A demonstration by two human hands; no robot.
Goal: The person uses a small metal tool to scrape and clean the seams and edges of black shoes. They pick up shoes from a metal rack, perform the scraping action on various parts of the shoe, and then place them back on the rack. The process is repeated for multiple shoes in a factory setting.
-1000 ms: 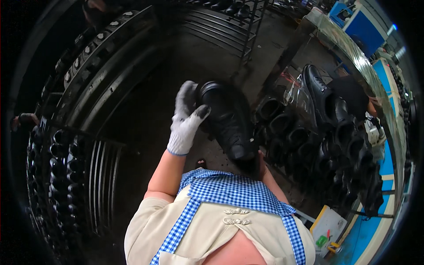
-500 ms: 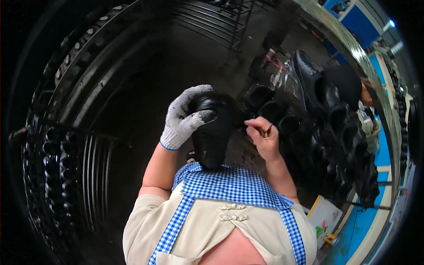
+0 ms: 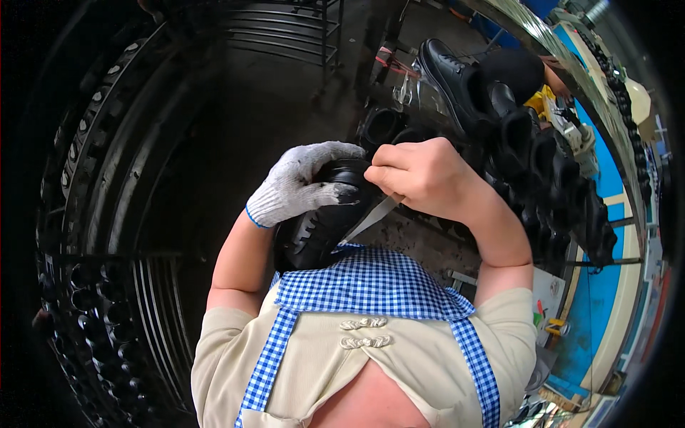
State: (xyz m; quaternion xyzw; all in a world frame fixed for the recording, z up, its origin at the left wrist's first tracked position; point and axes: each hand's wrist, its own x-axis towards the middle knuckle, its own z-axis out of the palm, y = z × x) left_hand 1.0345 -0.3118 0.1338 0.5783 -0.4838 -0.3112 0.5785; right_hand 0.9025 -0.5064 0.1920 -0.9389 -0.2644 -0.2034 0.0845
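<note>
One gloved L hand wraps snugly round a black lace-up shoe by the checked apron, prob to steady it. Bare R hand pinched at shoe's edge, pale strip below; can't tell what's gripped.

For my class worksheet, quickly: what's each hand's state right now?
Left hand: closed on a black shoe.
Right hand: closed by the shoe; anything held cannot be told.

shoe: part-covered, left hand | rack: cut off, top edge
</note>
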